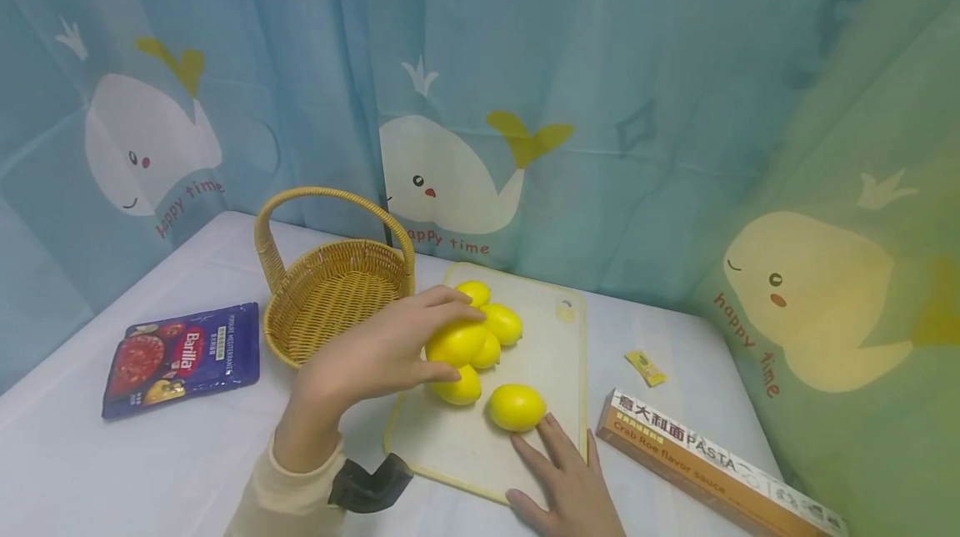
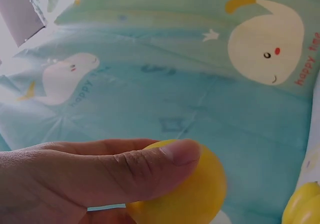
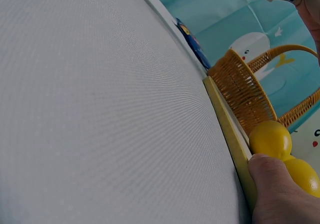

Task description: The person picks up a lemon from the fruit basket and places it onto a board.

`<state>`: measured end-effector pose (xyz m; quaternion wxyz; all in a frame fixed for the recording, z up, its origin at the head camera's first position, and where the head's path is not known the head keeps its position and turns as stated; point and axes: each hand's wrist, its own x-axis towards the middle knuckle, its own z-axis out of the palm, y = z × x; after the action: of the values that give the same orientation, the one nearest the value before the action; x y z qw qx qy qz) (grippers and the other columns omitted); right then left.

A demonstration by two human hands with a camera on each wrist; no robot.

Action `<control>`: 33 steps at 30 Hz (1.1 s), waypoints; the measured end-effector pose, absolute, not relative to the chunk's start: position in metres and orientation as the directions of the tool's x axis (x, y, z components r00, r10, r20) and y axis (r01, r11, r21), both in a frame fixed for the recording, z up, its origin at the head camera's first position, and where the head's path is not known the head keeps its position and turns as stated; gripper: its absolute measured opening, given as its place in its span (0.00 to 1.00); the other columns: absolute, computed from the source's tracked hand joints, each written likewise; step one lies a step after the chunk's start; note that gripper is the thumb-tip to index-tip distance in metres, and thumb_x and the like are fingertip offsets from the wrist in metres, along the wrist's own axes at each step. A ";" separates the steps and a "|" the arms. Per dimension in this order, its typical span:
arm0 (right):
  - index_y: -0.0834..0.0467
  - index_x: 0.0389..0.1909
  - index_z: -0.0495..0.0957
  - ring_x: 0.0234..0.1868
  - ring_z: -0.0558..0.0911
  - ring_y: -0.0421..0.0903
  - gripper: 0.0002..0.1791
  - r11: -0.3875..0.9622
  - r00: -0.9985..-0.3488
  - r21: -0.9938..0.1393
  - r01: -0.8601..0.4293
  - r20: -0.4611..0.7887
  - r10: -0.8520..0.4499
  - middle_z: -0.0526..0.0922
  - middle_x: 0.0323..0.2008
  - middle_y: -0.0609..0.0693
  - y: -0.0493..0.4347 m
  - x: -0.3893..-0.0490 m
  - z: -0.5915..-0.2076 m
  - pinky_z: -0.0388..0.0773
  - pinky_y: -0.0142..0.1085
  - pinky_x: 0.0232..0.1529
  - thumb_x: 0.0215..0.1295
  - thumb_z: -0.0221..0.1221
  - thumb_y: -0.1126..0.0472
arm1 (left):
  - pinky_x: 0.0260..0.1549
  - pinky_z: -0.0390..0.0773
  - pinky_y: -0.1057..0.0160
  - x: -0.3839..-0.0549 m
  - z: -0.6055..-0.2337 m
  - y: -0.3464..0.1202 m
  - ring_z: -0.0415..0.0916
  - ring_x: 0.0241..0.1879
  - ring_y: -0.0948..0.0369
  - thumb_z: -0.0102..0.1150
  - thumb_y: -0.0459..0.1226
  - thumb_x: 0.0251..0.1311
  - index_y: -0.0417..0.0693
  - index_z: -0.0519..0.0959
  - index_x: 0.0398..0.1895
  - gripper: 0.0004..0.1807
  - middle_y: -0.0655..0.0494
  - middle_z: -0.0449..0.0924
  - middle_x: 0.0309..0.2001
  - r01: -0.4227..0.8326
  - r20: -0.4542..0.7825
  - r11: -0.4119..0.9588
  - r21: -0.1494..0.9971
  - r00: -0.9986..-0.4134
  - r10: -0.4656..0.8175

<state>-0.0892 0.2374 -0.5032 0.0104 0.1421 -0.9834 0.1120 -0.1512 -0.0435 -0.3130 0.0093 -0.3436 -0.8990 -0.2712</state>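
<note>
My left hand (image 1: 382, 345) grips a yellow lemon (image 1: 453, 343) between thumb and fingers, above the left half of a white cutting board (image 1: 540, 337) with a yellow edge. In the left wrist view, the thumb presses across the held lemon (image 2: 205, 194). Several other lemons cluster around and beneath it, such as one (image 1: 502, 324) behind and one (image 1: 459, 387) in front. A separate lemon (image 1: 517, 408) lies nearer the board's front. Beside that one, my right hand (image 1: 570, 483) rests on the board's front right corner, fingers spread and fingertips right at the lemon's lower side.
A wicker basket (image 1: 337, 295) with a tall handle stands left of the board. Farther left lies a blue Barilla pouch (image 1: 183, 360). To the right are a small yellow packet (image 1: 645, 368) and a long pasta box (image 1: 712, 470). A whale-print curtain (image 1: 600, 212) hangs behind the table.
</note>
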 end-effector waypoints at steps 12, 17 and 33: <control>0.38 0.62 0.71 0.72 0.60 0.53 0.36 0.930 -0.958 -0.230 -0.288 0.052 -0.284 0.61 0.71 0.50 0.238 -0.090 -0.503 0.44 0.65 0.69 0.56 0.47 0.24 | 0.63 0.69 0.59 -0.158 -0.318 -0.035 0.67 0.63 0.59 0.69 0.42 0.51 0.53 0.73 0.61 0.31 0.57 0.68 0.64 0.642 0.238 0.578 0.504 -0.747 0.621; 0.38 0.62 0.71 0.72 0.60 0.53 0.36 0.928 -0.956 -0.231 -0.294 0.062 -0.288 0.61 0.71 0.50 0.238 -0.090 -0.504 0.44 0.65 0.69 0.56 0.48 0.25 | 0.62 0.71 0.59 -0.162 -0.322 -0.028 0.69 0.61 0.58 0.69 0.42 0.52 0.52 0.73 0.60 0.30 0.54 0.68 0.64 0.661 0.256 0.557 0.503 -0.729 0.635; 0.38 0.61 0.73 0.71 0.62 0.53 0.34 0.920 -0.942 -0.212 -0.330 0.138 -0.306 0.64 0.70 0.50 0.239 -0.090 -0.509 0.46 0.66 0.67 0.56 0.52 0.27 | 0.59 0.73 0.58 -0.175 -0.339 -0.009 0.71 0.60 0.57 0.68 0.41 0.53 0.56 0.72 0.62 0.31 0.53 0.67 0.66 0.668 0.255 0.554 0.496 -0.722 0.643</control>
<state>-0.0902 0.2393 -0.5085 0.0509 0.1624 -0.9785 0.1167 -0.1746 -0.0092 -0.3391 0.0218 -0.3721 -0.8812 -0.2909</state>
